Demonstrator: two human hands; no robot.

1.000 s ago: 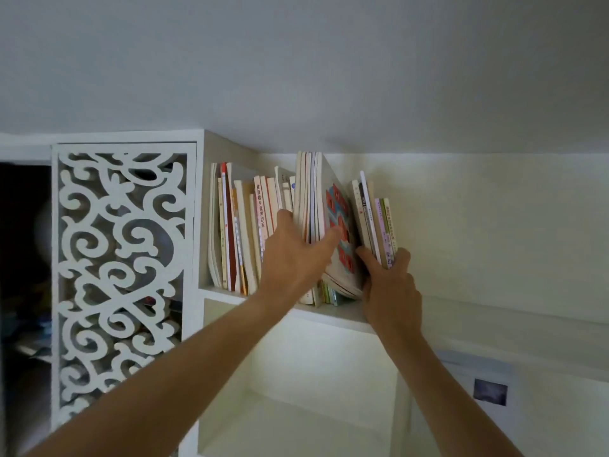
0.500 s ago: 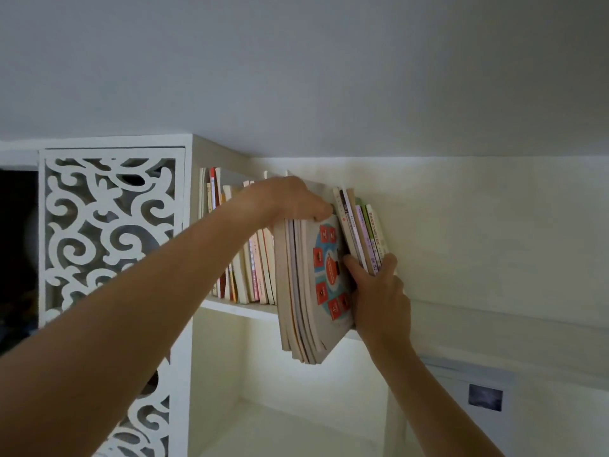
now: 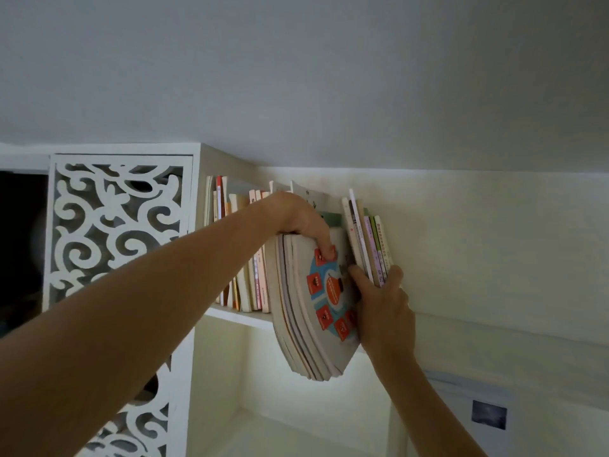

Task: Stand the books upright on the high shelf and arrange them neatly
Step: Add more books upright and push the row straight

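The left hand [image 3: 296, 219] grasps a stack of thin books [image 3: 316, 311] hanging out past the high shelf [image 3: 237, 316] edge. Beside it, the right hand [image 3: 382, 308] grips the leaning books [image 3: 369, 242]. Next, probably: push the stack back in, upright.

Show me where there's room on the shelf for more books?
Right of the leaning books that the right hand props, the shelf runs bare along the wall. Left of them it is crowded: the left hand grips a bundle beside packed books.

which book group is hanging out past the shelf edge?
The thin bundle with the red-and-blue cover, gripped by the left hand; its lower end hangs below the shelf. The other groups stand on it.
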